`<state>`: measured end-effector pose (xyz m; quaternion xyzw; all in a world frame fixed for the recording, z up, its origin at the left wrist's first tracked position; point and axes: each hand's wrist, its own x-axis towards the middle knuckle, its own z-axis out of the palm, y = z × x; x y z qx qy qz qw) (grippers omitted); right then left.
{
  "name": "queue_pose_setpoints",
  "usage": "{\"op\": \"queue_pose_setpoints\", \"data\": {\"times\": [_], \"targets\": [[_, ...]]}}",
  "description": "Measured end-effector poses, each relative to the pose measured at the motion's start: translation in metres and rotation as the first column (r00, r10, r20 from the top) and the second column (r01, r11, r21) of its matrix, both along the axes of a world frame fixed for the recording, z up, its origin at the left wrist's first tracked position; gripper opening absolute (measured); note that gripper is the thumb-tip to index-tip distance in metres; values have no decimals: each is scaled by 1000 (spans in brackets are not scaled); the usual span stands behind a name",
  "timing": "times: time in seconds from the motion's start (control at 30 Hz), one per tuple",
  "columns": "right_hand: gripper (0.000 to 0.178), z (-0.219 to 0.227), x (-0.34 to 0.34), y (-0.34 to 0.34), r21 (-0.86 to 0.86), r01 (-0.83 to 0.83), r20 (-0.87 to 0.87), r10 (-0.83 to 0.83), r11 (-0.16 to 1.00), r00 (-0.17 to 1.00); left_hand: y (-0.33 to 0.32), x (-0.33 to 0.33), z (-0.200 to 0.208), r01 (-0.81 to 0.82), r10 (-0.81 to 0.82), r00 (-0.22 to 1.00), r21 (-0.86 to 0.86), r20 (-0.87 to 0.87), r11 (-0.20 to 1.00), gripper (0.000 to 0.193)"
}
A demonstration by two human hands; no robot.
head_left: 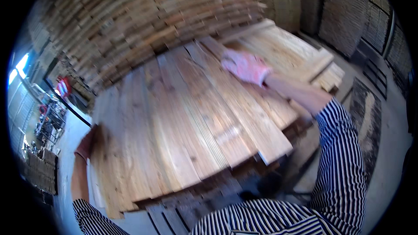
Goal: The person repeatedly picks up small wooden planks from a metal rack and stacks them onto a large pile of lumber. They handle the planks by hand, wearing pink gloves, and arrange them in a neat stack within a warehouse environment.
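Note:
A wide layer of planed wooden boards (174,117) lies side by side in front of me, their near ends uneven. My right hand (246,66), in a pink and white glove, rests over the boards at the far right with its fingers laid forward; motion blurs it. My left hand (87,142), in a dark reddish glove, is at the left edge of the layer, against the outermost board. Its fingers are mostly hidden. A thin black strip (74,108) reaches from near that hand toward the far left; I cannot tell what it is.
Behind the boards rises a tall stack of lumber (152,13). More boards (283,45) with a crosspiece lie at the far right. Slatted stacks (342,13) stand along the right. At the left are a cluttered rack (50,124) and another wood stack (41,169).

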<state>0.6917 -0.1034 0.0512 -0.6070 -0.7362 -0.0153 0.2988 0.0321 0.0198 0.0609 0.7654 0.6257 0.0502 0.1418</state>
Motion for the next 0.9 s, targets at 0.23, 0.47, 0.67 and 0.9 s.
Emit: {"op": "queue_pose_setpoints", "data": {"times": [0.23,0.47,0.67,0.9], "targets": [[37,38,-43,-144,286,85,-80,-65,954,995,15,-1,-10,-294,322,825,-133,464,946,72],[53,-18,-93,-202,459,263,-32,-280,848,959,-9,32,12,-297,356,825,-198,439,934,65],[66,-21,-102,-195,540,195,97,-291,819,952,-24,27,13,-169,358,733,-355,578,920,58],[41,-101,-38,-248,878,313,56,-728,361,683,2,-86,0,-102,399,720,-482,568,870,88]]}}
